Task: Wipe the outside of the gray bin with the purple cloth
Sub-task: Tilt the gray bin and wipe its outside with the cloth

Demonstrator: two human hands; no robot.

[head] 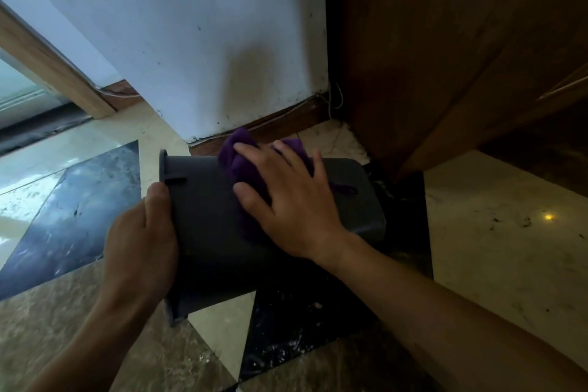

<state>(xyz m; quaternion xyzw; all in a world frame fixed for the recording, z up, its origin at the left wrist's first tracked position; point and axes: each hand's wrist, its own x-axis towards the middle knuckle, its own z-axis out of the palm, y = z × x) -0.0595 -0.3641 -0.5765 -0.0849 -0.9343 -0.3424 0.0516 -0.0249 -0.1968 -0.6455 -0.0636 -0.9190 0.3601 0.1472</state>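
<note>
Gray bin [206, 226]: on its side over the floor [493, 232], rim gripped by left hand [140, 248]. Purple cloth [245, 175]: bunched under right hand [292, 197], fingers spread, pressed flat. Risk: the bin probably rolls under wiping pressure should the left grip slacken.

Most of the cloth [246, 175] lies hidden under the right hand [296, 200]; only its left and top edges show. The left hand [140, 248] covers the bin's [206, 226] rim at centre left, its fingers out of sight behind the rim. The bin's mouth and inside cannot be seen. Both forearms are cut off by the lower frame edge. The cabinet [445, 41] runs off the upper right.
</note>
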